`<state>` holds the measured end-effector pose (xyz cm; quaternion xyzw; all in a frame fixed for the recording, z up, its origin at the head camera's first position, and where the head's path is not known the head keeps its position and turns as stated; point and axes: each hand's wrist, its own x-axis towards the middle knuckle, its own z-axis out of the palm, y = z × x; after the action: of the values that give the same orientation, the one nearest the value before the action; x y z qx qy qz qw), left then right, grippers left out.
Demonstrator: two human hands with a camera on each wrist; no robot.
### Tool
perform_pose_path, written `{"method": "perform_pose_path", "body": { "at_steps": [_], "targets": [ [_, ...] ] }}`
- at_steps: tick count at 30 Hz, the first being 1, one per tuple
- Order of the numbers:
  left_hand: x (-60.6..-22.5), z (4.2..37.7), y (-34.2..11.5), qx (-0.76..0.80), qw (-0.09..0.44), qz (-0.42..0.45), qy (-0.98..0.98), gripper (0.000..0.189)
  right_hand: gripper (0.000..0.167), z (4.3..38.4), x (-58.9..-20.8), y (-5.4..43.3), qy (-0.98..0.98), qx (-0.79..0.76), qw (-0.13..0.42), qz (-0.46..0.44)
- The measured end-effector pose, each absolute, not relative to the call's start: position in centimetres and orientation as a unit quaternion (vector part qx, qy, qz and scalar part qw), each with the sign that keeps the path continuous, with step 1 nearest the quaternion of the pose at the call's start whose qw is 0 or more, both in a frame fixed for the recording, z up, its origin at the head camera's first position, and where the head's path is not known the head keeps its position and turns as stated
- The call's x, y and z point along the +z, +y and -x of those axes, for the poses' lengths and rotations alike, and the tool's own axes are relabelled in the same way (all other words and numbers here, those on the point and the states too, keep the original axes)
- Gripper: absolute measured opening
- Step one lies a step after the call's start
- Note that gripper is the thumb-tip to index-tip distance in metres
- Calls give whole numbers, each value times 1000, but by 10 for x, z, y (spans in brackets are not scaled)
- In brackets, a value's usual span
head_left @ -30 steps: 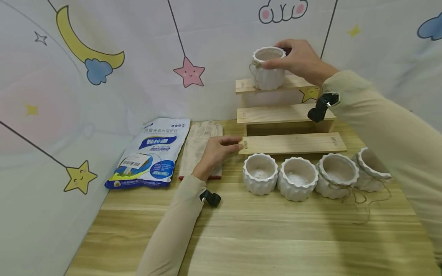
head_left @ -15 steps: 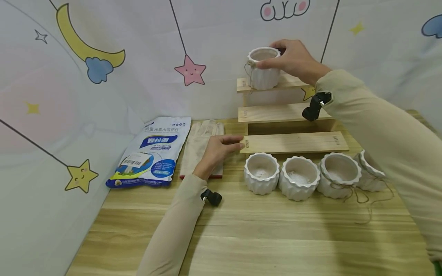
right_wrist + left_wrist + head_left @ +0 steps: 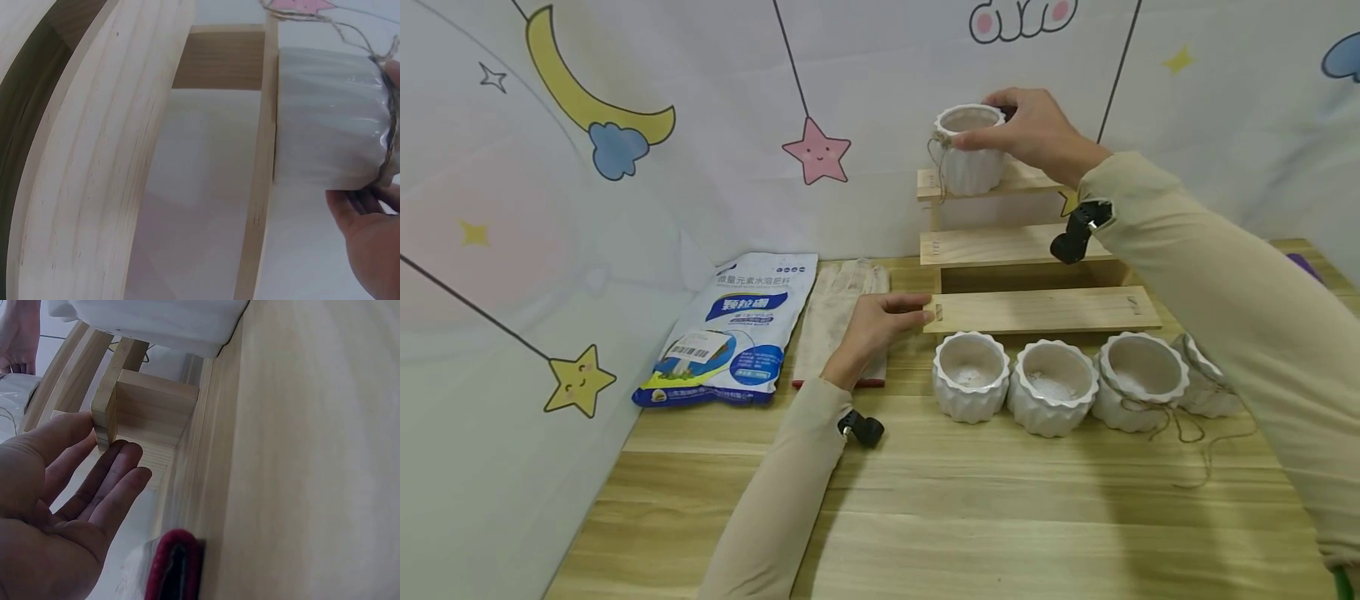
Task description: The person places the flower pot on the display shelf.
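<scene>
My right hand (image 3: pixel 1037 133) grips a white ceramic flower pot (image 3: pixel 970 167), which has twine tied round its neck. The pot stands upright near the left end of the top board on a three-step wooden plant stand (image 3: pixel 1037 311). In the right wrist view, the pot's base (image 3: pixel 325 119) meets the board. My left hand (image 3: pixel 880 329) pinches the left end of the lowest board; the left wrist view has the thumb and fingers (image 3: pixel 119 481) at its edge. Several more white pots (image 3: pixel 970 379) stand in a row before the stand, the rightmost partly behind my right sleeve.
Left of the stand lie a pair of pale work gloves (image 3: pixel 835 308) with red cuffs and a white-and-blue fertilizer bag (image 3: pixel 730 325). Twine (image 3: pixel 1208 450) trails over the wooden table (image 3: pixel 985 517) at the right. A printed cloth (image 3: pixel 715 192) hangs close behind.
My right hand has slid the pot a short way left along the top board, nearer its end. My left hand keeps its hold on the lowest board. The view has shifted slightly.
</scene>
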<state>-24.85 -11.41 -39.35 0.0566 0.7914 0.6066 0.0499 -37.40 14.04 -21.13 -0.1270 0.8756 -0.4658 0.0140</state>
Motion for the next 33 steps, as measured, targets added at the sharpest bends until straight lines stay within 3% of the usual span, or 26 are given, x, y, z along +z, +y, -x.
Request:
{"method": "perform_pose_path", "body": {
  "at_steps": [23,33],
  "targets": [
    [-394,248,-115,623,56,-61,778,29,84,376,-218,136,869,-472,-8,147],
    [-393,249,-114,616,52,-60,784,29,108,368,-218,141,880,-447,-19,160]
  ]
}}
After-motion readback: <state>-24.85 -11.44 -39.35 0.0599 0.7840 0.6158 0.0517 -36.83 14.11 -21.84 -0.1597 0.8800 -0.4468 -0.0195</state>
